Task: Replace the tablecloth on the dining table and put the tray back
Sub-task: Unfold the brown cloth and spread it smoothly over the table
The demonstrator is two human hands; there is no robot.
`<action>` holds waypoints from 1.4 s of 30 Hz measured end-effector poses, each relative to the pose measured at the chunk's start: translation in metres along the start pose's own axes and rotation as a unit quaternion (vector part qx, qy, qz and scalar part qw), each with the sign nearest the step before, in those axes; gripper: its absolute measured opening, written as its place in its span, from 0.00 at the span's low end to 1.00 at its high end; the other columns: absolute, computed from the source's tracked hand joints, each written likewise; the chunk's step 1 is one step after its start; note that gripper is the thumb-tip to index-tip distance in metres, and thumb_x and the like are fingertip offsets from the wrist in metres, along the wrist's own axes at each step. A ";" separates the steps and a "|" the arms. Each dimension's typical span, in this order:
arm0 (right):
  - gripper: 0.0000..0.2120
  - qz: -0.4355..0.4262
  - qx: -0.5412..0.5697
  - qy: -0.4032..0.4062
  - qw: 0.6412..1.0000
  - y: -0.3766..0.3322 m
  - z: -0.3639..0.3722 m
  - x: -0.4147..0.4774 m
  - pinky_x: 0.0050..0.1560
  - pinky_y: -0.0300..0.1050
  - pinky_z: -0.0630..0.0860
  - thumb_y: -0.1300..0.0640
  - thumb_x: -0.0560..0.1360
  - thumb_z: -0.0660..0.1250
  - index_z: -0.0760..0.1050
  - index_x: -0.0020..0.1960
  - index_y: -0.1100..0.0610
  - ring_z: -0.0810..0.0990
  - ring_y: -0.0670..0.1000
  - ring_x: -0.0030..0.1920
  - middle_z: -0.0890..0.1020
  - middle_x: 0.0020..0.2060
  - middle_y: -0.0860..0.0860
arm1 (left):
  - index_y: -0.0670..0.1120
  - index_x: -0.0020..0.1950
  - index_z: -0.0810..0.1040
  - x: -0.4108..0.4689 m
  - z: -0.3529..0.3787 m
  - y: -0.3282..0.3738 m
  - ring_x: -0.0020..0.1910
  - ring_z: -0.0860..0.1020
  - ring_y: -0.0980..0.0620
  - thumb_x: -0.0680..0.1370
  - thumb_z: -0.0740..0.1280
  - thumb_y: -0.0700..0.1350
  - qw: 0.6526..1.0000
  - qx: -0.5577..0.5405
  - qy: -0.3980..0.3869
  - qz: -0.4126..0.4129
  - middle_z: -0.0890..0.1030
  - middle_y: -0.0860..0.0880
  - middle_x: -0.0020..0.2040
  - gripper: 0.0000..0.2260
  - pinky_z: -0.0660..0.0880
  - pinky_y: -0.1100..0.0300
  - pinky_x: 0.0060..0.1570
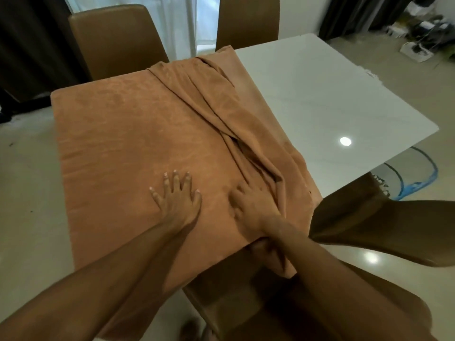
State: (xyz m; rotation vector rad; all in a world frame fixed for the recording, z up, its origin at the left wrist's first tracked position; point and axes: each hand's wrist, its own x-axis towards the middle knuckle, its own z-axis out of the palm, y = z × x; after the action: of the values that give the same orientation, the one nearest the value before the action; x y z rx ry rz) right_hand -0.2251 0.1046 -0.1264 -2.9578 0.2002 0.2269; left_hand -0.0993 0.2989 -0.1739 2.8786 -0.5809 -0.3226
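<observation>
Pressing down flat, head view: left hand (178, 200) lies palm-down on the brown tablecloth (128, 134), fingers straight and spread apart, holding nothing. The cloth under and beyond it is smooth.

Right hand (256, 207) sits just beside the left, also on the cloth, near the table's front edge. It is motion-blurred; palm faces down, but whether the fingers are flat or pinching fabric cannot be told. It touches the near end of a bunched ridge of folds (221, 107).

Tablecloth covers the left portion of the dining table (332, 89). The ridge of folds runs diagonally from the far edge down to the right hand. Right of the ridge the white glossy tabletop is bare, with a round light reflection (345, 141) on it. A cloth edge hangs over the near side, below the right forearm.

Two tan chairs (115, 40) stand at the far side. Another chair back (369, 225) sits at the near right, just beside the hanging cloth. Clutter on the floor (418, 33), far right corner, too blurred to identify.
</observation>
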 end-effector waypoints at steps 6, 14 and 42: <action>0.28 0.066 -0.059 -0.028 0.996 0.043 0.029 -0.024 0.75 0.58 0.56 0.42 0.82 0.53 0.52 0.81 0.42 0.57 0.55 0.78 0.57 0.80 0.50 | 0.58 0.78 0.58 -0.027 0.016 0.064 0.81 0.45 0.42 0.80 0.55 0.58 0.996 -0.041 0.023 0.077 0.52 0.49 0.82 0.26 0.39 0.29 0.72; 0.26 0.145 -0.026 0.043 0.988 0.081 -0.004 -0.003 0.72 0.56 0.65 0.51 0.79 0.59 0.63 0.77 0.47 0.65 0.56 0.73 0.66 0.76 0.52 | 0.59 0.80 0.54 -0.027 0.032 0.074 0.81 0.45 0.44 0.80 0.50 0.59 0.995 0.007 -0.007 0.097 0.49 0.49 0.83 0.28 0.39 0.27 0.71; 0.22 -0.146 0.029 0.010 0.989 0.193 0.003 -0.039 0.75 0.62 0.56 0.44 0.79 0.60 0.69 0.72 0.46 0.60 0.55 0.77 0.66 0.76 0.51 | 0.61 0.79 0.55 -0.047 0.065 0.266 0.80 0.46 0.37 0.82 0.48 0.63 0.981 -0.115 0.027 -0.153 0.51 0.50 0.82 0.25 0.41 0.26 0.71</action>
State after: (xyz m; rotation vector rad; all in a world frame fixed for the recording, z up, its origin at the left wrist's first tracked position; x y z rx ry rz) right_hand -0.2913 -0.0786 -0.1530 -2.8842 -0.2196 0.1489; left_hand -0.2530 0.0674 -0.1681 2.7337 -0.0798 -0.3284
